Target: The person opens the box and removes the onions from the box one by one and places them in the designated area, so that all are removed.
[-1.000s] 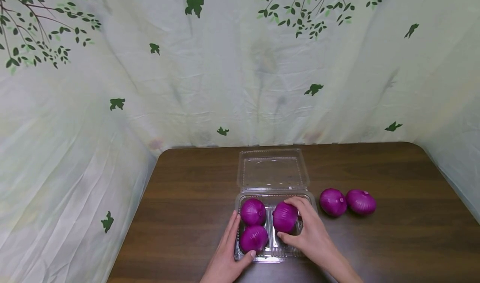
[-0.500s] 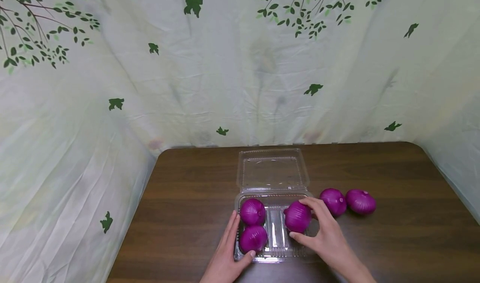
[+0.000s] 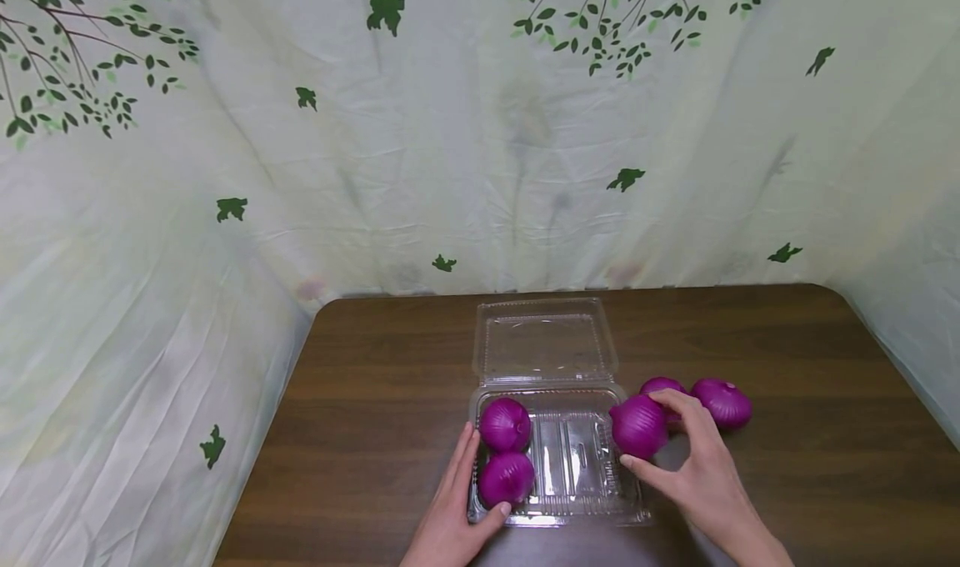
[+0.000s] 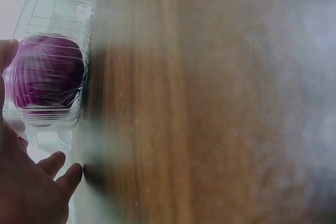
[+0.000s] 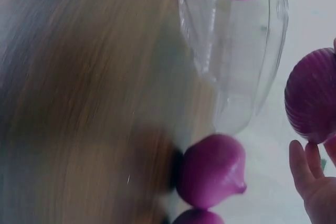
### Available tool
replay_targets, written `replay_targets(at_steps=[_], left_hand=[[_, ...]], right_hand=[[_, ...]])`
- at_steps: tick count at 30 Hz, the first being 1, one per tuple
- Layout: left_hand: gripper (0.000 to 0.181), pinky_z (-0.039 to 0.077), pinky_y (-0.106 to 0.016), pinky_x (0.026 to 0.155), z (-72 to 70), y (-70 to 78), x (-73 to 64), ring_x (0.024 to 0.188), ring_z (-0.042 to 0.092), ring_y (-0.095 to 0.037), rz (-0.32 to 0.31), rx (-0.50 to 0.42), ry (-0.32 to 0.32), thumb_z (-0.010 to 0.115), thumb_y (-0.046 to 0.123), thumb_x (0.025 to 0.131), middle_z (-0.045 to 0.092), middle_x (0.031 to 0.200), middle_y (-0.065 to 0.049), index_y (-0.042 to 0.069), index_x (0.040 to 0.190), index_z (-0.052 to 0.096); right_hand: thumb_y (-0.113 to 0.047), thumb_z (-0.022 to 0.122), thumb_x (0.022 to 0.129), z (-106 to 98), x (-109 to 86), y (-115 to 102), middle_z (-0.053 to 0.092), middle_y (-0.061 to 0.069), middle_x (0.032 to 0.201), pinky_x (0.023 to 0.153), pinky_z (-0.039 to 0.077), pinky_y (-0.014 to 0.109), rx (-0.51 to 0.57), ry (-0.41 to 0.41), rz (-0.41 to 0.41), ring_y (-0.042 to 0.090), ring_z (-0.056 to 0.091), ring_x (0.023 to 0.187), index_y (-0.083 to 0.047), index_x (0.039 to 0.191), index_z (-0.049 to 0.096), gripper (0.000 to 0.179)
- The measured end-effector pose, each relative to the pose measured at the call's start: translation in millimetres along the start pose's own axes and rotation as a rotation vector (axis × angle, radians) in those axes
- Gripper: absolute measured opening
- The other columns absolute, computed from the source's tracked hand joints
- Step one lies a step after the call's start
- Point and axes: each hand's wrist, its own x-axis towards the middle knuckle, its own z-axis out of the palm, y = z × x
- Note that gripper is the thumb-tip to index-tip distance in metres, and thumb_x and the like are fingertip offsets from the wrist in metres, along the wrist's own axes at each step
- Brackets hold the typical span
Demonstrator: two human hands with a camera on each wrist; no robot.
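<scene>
My right hand (image 3: 701, 471) holds a red onion (image 3: 637, 428) between thumb and fingers, at the right rim of the hinged clear plastic container (image 3: 577, 500). In the right wrist view this onion (image 5: 314, 95) is raised above the table. My left hand (image 3: 456, 504) rests along the container's left side with straight fingers, its thumb at the front rim. Two red onions sit in the container's left half, a rear one (image 3: 506, 423) and a front one (image 3: 507, 479). The left wrist view shows an onion (image 4: 47, 72) through the clear wall, beside the left hand (image 4: 31, 187).
The container's lid (image 3: 546, 346) lies folded back behind it. Two more red onions lie right of it on the brown wooden table (image 3: 390, 383); the nearer one (image 3: 660, 385) is partly hidden behind the held onion, the other (image 3: 722, 403) further right. A leaf-printed curtain (image 3: 480, 133) hangs behind.
My right hand has carried the gripped onion rightward, from over the container's right half to its right rim, where it now overlaps a loose onion. The left hand has stayed put.
</scene>
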Motion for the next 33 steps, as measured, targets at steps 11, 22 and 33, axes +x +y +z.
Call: replay_targets(at_steps=[11,22,33], left_hand=[[0.097,0.034,-0.061,0.105,-1.7,-0.1,-0.7,0.145,0.023,-0.028,0.001,0.006,0.006,0.072,0.050,0.085,0.007,0.165,0.007,0.026,0.159,0.014],[0.097,0.034,-0.060,0.105,-2.0,-0.3,-0.6,0.145,0.024,-0.028,0.009,0.014,0.014,0.073,0.049,0.085,0.007,0.165,0.008,0.026,0.159,0.014],[0.097,0.034,-0.061,0.105,-1.6,1.2,-1.1,0.145,0.023,-0.027,0.016,0.017,0.007,0.073,0.047,0.085,0.008,0.165,0.007,0.025,0.159,0.015]], right_hand=[[0.001,0.094,0.052,-24,2.8,15,0.051,0.014,0.129,0.091,0.038,0.006,0.009,0.083,-0.030,0.001,0.047,0.109,-0.003,0.141,0.049,0.100],[0.001,0.094,0.055,-52,-1.4,31,0.045,0.007,0.129,0.083,0.038,0.000,-0.068,0.111,0.085,-0.010,0.046,0.104,-0.010,0.138,0.056,0.092],[0.015,0.090,0.052,-76,-2.6,46,0.042,-0.003,0.133,0.084,0.038,-0.001,-0.083,0.144,0.076,-0.009,0.045,0.109,0.000,0.137,0.051,0.095]])
